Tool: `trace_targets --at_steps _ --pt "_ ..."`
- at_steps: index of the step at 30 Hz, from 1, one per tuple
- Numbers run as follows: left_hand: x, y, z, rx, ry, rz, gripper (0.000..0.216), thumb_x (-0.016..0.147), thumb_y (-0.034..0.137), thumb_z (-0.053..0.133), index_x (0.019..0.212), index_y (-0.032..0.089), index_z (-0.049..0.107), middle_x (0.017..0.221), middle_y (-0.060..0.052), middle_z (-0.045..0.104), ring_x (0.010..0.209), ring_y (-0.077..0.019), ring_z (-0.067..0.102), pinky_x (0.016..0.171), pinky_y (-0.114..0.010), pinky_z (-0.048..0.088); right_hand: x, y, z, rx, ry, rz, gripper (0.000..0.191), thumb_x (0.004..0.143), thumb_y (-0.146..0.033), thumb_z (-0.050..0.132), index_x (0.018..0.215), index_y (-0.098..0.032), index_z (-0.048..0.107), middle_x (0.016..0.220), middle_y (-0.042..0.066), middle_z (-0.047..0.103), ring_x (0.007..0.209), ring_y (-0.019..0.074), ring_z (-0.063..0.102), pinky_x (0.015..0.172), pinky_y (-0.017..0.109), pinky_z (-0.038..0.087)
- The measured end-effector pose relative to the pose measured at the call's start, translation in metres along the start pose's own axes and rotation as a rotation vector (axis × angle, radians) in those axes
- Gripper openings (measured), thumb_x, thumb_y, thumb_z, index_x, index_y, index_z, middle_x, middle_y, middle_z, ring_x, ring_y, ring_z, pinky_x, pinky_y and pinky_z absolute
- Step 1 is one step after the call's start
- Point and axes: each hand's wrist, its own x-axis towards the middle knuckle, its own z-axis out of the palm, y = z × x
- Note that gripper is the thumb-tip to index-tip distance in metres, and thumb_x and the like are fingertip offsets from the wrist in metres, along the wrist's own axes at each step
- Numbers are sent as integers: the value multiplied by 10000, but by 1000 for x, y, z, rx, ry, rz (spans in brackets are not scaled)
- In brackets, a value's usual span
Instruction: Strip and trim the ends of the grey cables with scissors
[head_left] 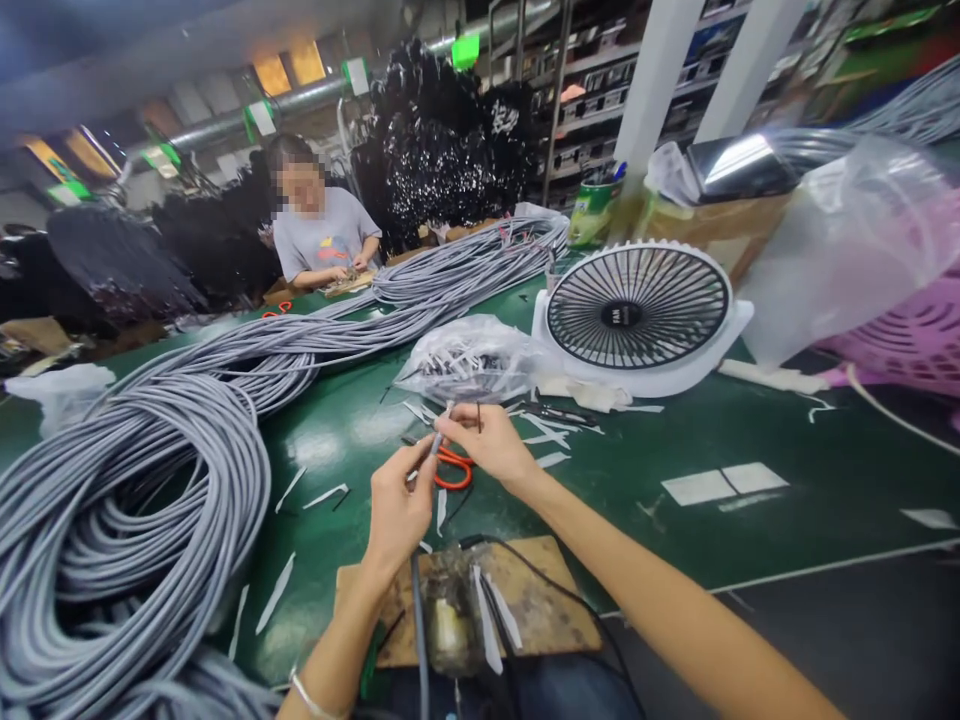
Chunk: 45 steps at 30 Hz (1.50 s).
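Note:
My left hand (401,503) pinches a grey cable (421,635) close to its end, and the rest of the cable runs down toward my lap. Thumb and fingers of my right hand (487,442) are closed at the tip of that cable, where something pale shows; its detail is too small to make out. Orange-handled scissors (455,470) lie on the green table behind my hands, partly hidden by them. Just beyond is a clear plastic bag (472,358) of small dark and white pieces. Below my hands, a stained board (540,590) carries a metal device (451,625).
Big coils of grey cable (225,430) cover the left side and stretch across the table. A white fan (637,310) stands at the back right, near a pink basket (907,330). White strips (724,483) are scattered about. Another person (326,235) works across the table.

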Motion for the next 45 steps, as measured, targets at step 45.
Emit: trace_targets --at_steps 45 --pt "-1 5 -8 -321 159 -237 316 719 416 612 757 123 723 493 -19 597 648 -182 632 581 -246 518 -18 16 18 -189 -184 -156 475 840 -489 382 500 -165 451 454 -47 330 434 65 294 448 213 261"
